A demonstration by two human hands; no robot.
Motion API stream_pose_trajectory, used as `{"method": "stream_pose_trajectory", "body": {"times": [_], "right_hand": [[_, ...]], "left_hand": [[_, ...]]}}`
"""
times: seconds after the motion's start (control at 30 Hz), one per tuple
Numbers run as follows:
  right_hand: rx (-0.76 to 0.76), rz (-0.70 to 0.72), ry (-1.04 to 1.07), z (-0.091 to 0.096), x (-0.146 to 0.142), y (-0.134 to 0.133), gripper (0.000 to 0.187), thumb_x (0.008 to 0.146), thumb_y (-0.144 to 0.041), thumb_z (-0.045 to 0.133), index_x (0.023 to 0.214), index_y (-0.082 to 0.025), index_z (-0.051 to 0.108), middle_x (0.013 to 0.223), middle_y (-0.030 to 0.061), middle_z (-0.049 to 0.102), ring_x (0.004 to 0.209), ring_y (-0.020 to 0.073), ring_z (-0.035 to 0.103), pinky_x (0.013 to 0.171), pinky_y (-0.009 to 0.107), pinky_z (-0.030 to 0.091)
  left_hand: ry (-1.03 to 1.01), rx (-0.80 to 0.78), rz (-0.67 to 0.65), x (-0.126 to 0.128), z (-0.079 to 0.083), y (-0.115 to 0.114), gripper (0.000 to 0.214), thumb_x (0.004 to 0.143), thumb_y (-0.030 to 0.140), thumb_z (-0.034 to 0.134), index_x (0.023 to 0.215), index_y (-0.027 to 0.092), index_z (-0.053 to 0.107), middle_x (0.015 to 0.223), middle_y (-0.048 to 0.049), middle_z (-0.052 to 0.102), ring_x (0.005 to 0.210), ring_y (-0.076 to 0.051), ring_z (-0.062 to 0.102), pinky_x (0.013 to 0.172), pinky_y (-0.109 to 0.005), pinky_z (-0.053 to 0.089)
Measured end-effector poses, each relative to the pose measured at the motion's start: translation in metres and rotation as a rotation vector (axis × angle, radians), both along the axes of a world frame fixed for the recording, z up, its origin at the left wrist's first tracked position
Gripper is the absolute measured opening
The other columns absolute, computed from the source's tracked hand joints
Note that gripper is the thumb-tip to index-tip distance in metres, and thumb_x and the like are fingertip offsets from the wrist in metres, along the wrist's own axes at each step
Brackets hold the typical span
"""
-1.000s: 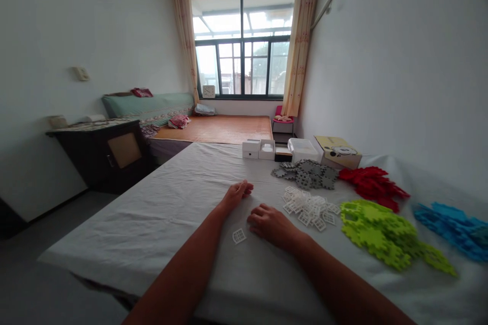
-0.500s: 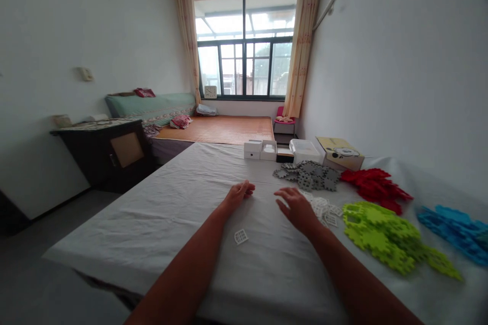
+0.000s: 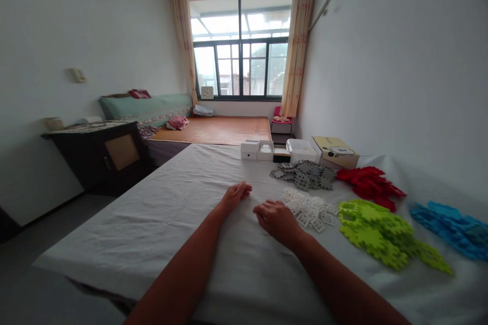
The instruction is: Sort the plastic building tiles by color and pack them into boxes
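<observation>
My left hand (image 3: 237,196) rests over the grey-white cloth (image 3: 160,213) with its fingers curled; whatever it may hold is hidden. To its right, my right hand (image 3: 275,217) is closed too, knuckles up and fingers bent inward, and I cannot see what is inside. Just beyond and right of that hand lies a loose pile of white plastic window-shaped lattice pieces (image 3: 310,209). Right of the pile are lime-green interlocking tiles (image 3: 375,233) with toothed edges. Grey toothed tiles (image 3: 305,174) lie behind the white pieces.
Red tiles (image 3: 369,185) and blue tiles (image 3: 450,226) lie farther right. At the back stand small white boxes (image 3: 249,150), a clear plastic container (image 3: 302,151) and a yellow box (image 3: 335,152). A dark cabinet (image 3: 102,155) stands left, and a bed (image 3: 224,128) lies beyond.
My right hand has moved left and nearer, away from the white pile, and its fingers have closed. The single white lattice piece between my forearms no longer shows. My left hand has barely moved.
</observation>
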State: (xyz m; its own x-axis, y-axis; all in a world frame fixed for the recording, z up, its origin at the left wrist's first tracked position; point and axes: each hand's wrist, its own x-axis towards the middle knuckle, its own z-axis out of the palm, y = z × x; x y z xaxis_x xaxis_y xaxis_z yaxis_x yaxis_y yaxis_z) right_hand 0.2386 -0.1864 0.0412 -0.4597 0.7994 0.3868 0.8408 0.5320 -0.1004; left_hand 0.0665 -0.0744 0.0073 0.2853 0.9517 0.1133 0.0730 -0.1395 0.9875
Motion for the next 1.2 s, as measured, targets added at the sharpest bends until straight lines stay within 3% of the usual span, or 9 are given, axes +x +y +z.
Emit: {"method": "stream_pose_trajectory", "body": {"times": [0.13, 0.27, 0.33, 0.53, 0.7, 0.83, 1.0, 1.07, 1.2], "right_hand": [[0.049, -0.301, 0.096, 0.006, 0.043, 0.015, 0.022, 0.088, -0.022, 0.043, 0.095, -0.023, 0.064, 0.093, 0.0035, 0.067, 0.092, 0.0162, 0.056, 0.081, 0.028, 0.036], [0.121, -0.435, 0.124, 0.003, 0.067, 0.024, 0.026, 0.088, -0.025, 0.044, 0.105, -0.024, 0.062, 0.104, 0.0060, 0.064, 0.101, 0.0196, 0.051, 0.078, 0.029, 0.037], [0.154, -0.421, 0.172, 0.000, 0.066, 0.025, 0.026, 0.088, -0.024, 0.044, 0.108, -0.025, 0.061, 0.106, 0.0054, 0.063, 0.102, 0.0194, 0.051, 0.079, 0.030, 0.036], [0.167, -0.209, 0.261, -0.002, 0.042, 0.019, 0.024, 0.087, -0.017, 0.044, 0.097, -0.025, 0.065, 0.097, 0.0020, 0.066, 0.098, 0.0175, 0.053, 0.083, 0.030, 0.036], [0.169, -0.159, 0.376, -0.006, 0.042, 0.020, 0.025, 0.084, -0.015, 0.044, 0.093, -0.023, 0.066, 0.093, 0.0033, 0.067, 0.095, 0.0189, 0.056, 0.083, 0.032, 0.039], [0.188, -0.169, 0.635, -0.004, 0.055, 0.027, 0.025, 0.084, -0.022, 0.041, 0.093, -0.021, 0.064, 0.089, 0.0045, 0.068, 0.089, 0.0189, 0.060, 0.084, 0.035, 0.044], [0.122, -0.244, 1.077, 0.018, 0.084, 0.019, 0.027, 0.084, -0.032, 0.041, 0.098, -0.019, 0.060, 0.088, 0.0074, 0.068, 0.082, 0.0197, 0.063, 0.074, 0.034, 0.051], [0.072, -0.235, 1.040, 0.025, 0.090, 0.006, 0.025, 0.083, -0.031, 0.043, 0.096, -0.019, 0.060, 0.085, 0.0062, 0.068, 0.078, 0.0187, 0.063, 0.070, 0.031, 0.051], [-0.117, -0.031, 0.641, 0.018, 0.078, -0.021, 0.023, 0.081, -0.018, 0.042, 0.088, -0.022, 0.064, 0.082, 0.0019, 0.068, 0.075, 0.0141, 0.062, 0.068, 0.025, 0.048]], "left_hand": [[0.011, 0.001, -0.004, -0.001, 0.002, -0.002, 0.061, 0.077, 0.065, 0.045, 0.091, 0.011, 0.068, 0.096, -0.0124, 0.068, 0.082, -0.018, 0.062, 0.075, -0.031, 0.047], [0.015, 0.019, 0.008, -0.003, 0.000, -0.001, 0.061, 0.076, 0.066, 0.046, 0.090, 0.011, 0.068, 0.094, -0.0124, 0.069, 0.081, -0.019, 0.062, 0.074, -0.031, 0.048], [0.023, 0.037, 0.017, -0.004, -0.002, 0.001, 0.061, 0.075, 0.066, 0.046, 0.089, 0.011, 0.068, 0.092, -0.0122, 0.069, 0.081, -0.019, 0.062, 0.073, -0.031, 0.048], [0.051, 0.107, 0.044, -0.004, -0.008, 0.003, 0.063, 0.076, 0.067, 0.043, 0.086, 0.011, 0.068, 0.087, -0.0112, 0.069, 0.076, -0.018, 0.062, 0.070, -0.031, 0.048], [0.125, 0.155, 0.080, -0.002, -0.009, 0.001, 0.065, 0.075, 0.069, 0.040, 0.082, 0.011, 0.068, 0.077, -0.0096, 0.069, 0.070, -0.018, 0.061, 0.067, -0.031, 0.047], [0.127, 0.159, 0.076, -0.001, -0.008, 0.000, 0.063, 0.077, 0.067, 0.039, 0.083, 0.011, 0.069, 0.078, -0.0097, 0.069, 0.070, -0.018, 0.061, 0.066, -0.030, 0.047], [0.123, 0.150, 0.060, -0.002, -0.005, -0.004, 0.061, 0.078, 0.066, 0.039, 0.081, 0.013, 0.069, 0.078, -0.0089, 0.069, 0.071, -0.019, 0.062, 0.068, -0.031, 0.047], [0.136, 0.138, 0.042, -0.003, -0.004, -0.003, 0.061, 0.078, 0.066, 0.040, 0.082, 0.013, 0.069, 0.078, -0.0092, 0.070, 0.072, -0.019, 0.062, 0.068, -0.031, 0.048], [0.127, 0.094, 0.016, -0.005, -0.002, 0.000, 0.060, 0.076, 0.066, 0.042, 0.085, 0.014, 0.069, 0.086, -0.0100, 0.071, 0.079, -0.021, 0.064, 0.072, -0.032, 0.050]]}}
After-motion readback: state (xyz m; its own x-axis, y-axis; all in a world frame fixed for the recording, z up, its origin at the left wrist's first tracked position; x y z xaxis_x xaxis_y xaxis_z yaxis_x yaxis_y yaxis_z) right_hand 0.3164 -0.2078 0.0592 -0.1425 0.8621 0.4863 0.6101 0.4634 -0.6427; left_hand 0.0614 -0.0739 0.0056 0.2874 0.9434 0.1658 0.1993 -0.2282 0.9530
